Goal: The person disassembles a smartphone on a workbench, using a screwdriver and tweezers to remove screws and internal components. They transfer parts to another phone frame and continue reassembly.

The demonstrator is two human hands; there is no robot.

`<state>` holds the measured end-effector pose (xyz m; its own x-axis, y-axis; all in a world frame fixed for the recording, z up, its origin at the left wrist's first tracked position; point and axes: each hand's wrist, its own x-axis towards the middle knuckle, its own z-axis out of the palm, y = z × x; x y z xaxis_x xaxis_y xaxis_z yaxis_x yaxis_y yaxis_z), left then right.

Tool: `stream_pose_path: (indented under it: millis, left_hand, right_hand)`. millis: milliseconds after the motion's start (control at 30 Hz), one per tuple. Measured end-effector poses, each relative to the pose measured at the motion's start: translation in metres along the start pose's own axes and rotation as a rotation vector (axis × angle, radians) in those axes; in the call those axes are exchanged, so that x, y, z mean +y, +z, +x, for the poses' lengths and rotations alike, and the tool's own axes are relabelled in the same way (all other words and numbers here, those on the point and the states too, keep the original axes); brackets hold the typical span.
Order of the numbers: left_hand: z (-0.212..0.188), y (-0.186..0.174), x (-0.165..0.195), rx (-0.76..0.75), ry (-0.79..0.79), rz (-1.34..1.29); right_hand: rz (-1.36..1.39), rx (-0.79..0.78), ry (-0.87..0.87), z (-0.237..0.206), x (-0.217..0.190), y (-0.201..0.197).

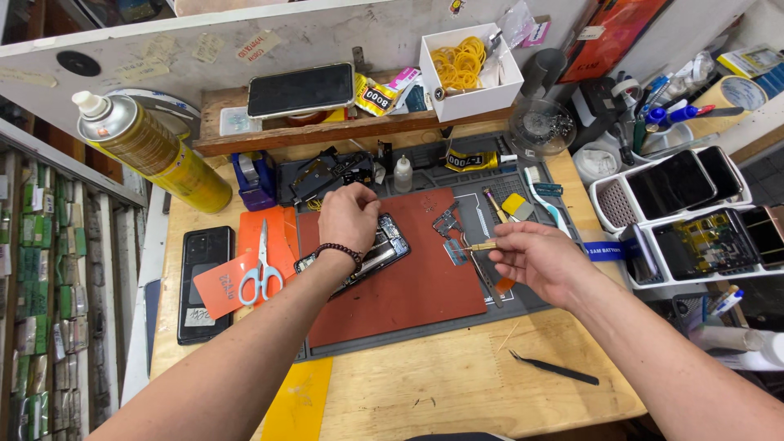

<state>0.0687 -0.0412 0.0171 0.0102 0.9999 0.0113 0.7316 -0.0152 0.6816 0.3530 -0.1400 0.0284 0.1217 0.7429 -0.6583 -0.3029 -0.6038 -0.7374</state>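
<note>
Opened phone [371, 253] lies diagonally, top toward upper right, left hand [347, 216] gripping it, right hand [535, 257] pinching a thin tool [482, 246].

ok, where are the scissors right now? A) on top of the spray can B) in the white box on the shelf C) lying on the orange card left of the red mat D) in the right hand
C: the white-handled scissors lie flat on the orange card, left of the red mat, with neither hand touching them; the left hand rests on the opened phone.
</note>
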Motion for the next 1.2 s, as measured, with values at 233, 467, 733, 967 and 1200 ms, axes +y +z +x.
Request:
stream_pose_path:
  millis: [233,467,733,967,1200]
  left_hand:
    - [-0.012,0.007,0.020,0.049,0.252,-0.008]
    - [-0.002,0.059,0.078,-0.070,0.401,0.046]
    - [0.014,0.099,0.096,-0.104,0.495,0.218]
    - [0.019,0.106,0.092,-0.151,0.440,0.233]
    - [0.020,0.107,0.092,-0.188,0.374,0.224]
  right_hand:
    - [0.015,0.013,-0.020,0.005,0.003,0.015]
    - [-0.030,0.103,-0.082,-0.004,0.002,0.009]
    - [-0.402,0.295,-0.467,0.005,-0.006,0.008]
    - [-0.544,0.413,-0.499,-0.001,-0.021,-0.011]
    - [-0.488,0.336,-0.529,-0.004,-0.019,-0.024]
